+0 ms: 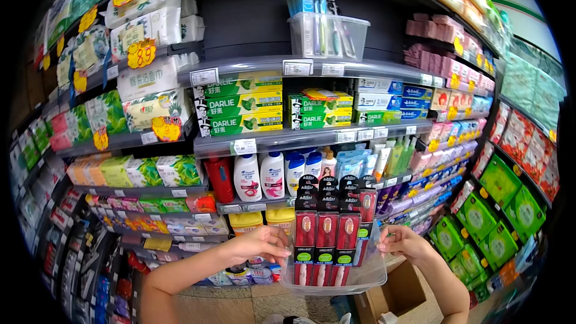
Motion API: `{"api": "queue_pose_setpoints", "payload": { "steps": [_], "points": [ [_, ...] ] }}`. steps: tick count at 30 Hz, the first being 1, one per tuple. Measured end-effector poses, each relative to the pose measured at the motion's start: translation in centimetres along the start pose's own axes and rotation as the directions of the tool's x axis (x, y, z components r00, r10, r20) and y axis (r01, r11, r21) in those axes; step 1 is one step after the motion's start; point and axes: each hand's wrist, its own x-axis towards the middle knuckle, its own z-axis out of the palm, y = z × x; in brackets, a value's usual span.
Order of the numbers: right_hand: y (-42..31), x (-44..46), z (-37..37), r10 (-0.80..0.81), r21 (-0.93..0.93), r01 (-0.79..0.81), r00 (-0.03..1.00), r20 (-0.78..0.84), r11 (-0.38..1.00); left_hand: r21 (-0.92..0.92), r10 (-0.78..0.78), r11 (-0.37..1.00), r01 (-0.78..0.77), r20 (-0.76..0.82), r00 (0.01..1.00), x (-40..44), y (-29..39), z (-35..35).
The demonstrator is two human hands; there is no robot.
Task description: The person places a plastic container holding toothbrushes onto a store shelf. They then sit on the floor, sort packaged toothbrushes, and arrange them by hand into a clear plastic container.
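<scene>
Between my two hands is a clear plastic bin point(375, 277), tilted so that its contents face me. Several red and black toothbrush packs point(326, 234) stand in it in overlapping rows. My left hand point(264, 245) grips the bin's left side, fingers bent at its edge. On the opposite side, my right hand point(405, 243) pinches the right edge between thumb and fingers. Behind the packs, shampoo bottles point(272, 175) line a shelf and are partly covered by them.
Ahead, a shelf holds Darlie toothpaste boxes point(258, 105). Above them stands another clear bin point(358, 35) with toothbrushes. Tissue packs point(147, 30) fill the left shelves, and green packs point(474, 220) the right. An open cardboard box point(411, 285) sits on the floor below.
</scene>
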Motion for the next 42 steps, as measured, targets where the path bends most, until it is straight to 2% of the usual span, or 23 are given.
{"api": "queue_pose_setpoints", "payload": {
  "steps": [2, 4, 9, 17, 18, 22, 29, 42],
  "points": [
    [-0.8, 0.9, 0.2, 0.0, -0.014, 0.0, 1.0, 0.011, 1.0, -0.024, 0.02, 0.999, -0.021, -0.064, 0.998, -1.0, -0.3, 0.6],
    [-1.4, 3.2, -0.9, -0.057, 0.02, 0.055, 0.992, 0.109, 0.998, 0.016, 0.008, 1.0, -0.005, -0.144, 0.99, -1.1, 1.6, 0.6],
    [-3.2, 5.3, -3.5, -0.003, -0.09, 0.024, 0.973, 0.229, 0.996, -0.078, 0.011, 0.996, -0.032, -0.25, 0.968, -0.9, 0.6, 2.6],
    [-4.9, 8.2, -3.3, 0.003, -0.079, 0.026, 0.936, 0.353, 0.997, -0.157, 0.021, 0.984, -0.087, -0.385, 0.923, -2.5, 1.0, 4.3],
    [-5.0, 8.4, -3.3, -0.016, -0.023, 0.027, 0.921, 0.39, 0.999, -0.148, 0.027, 0.984, -0.096, -0.408, 0.913, -2.6, 1.2, 4.6],
    [-5.8, 8.9, -3.3, 0.01, -0.143, 0.047, 0.927, 0.376, 0.989, -0.201, 0.009, 0.974, -0.102, -0.419, 0.908, -3.2, 2.1, 5.1],
    [-6.3, 9.1, -2.9, -0.051, -0.094, 0.092, 0.928, 0.37, 0.991, -0.109, 0.06, 0.987, -0.118, -0.432, 0.9, -3.7, 2.6, 6.0],
    [-7.3, 8.9, -1.6, -0.048, -0.068, 0.082, 0.913, 0.406, 0.994, -0.114, 0.042, 0.988, -0.104, -0.451, 0.892, -4.7, 3.2, 5.6]
  ]
}}
